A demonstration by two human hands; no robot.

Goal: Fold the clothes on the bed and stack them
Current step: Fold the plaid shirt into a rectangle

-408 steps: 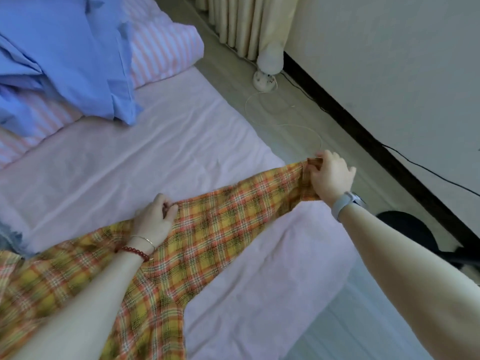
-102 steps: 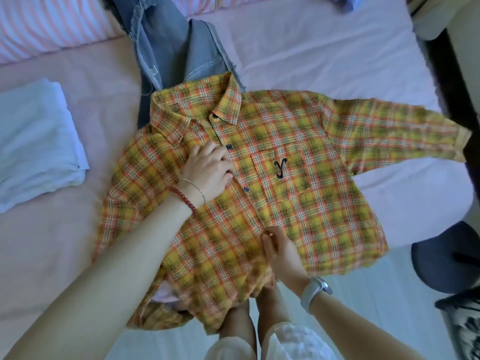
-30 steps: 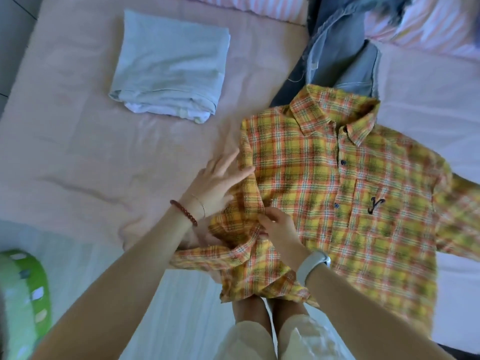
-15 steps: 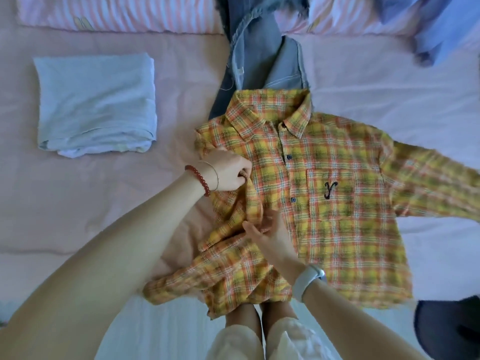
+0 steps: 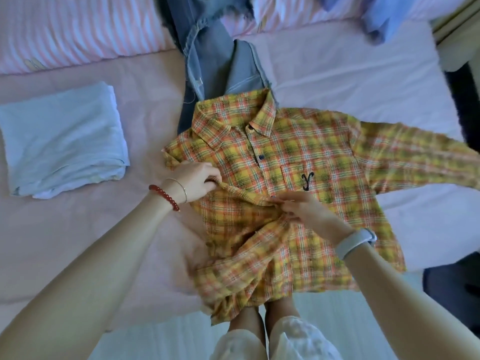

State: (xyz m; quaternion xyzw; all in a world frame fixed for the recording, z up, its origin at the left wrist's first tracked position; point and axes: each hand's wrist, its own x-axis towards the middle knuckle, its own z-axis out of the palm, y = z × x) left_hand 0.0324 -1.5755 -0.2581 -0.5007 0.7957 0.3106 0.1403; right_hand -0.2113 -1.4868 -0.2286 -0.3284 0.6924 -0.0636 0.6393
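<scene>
A yellow-and-orange plaid shirt [image 5: 298, 162] lies face up on the pink-sheeted bed [image 5: 78, 229], collar toward the pillows and hem hanging over the near edge of the mattress. Its chest pocket carries a dark embroidered "y" [image 5: 307, 181]. The left hand [image 5: 197, 181] has its fingers curled round a fold of the shirt's left side, pinching the cloth and drawing it across the front. The right hand [image 5: 304, 209] pinches the same fold near the button placket, fingertips closed on the fabric at the middle of the shirt. Below the two hands the folded-in sleeve lies bunched and crumpled over the lower front. The other sleeve [image 5: 420, 162] stretches flat out to the right across the sheet. A red bead bracelet [image 5: 163, 197] and a thin bangle sit on the left wrist; a pale grey band [image 5: 355, 241] is on the right wrist. Blue denim jeans [image 5: 215, 58] lie just beyond the collar, partly tucked under it. A folded light blue garment [image 5: 62, 141] sits well apart on the left of the bed. A striped pink pillow [image 5: 78, 29] lies along the far edge.
</scene>
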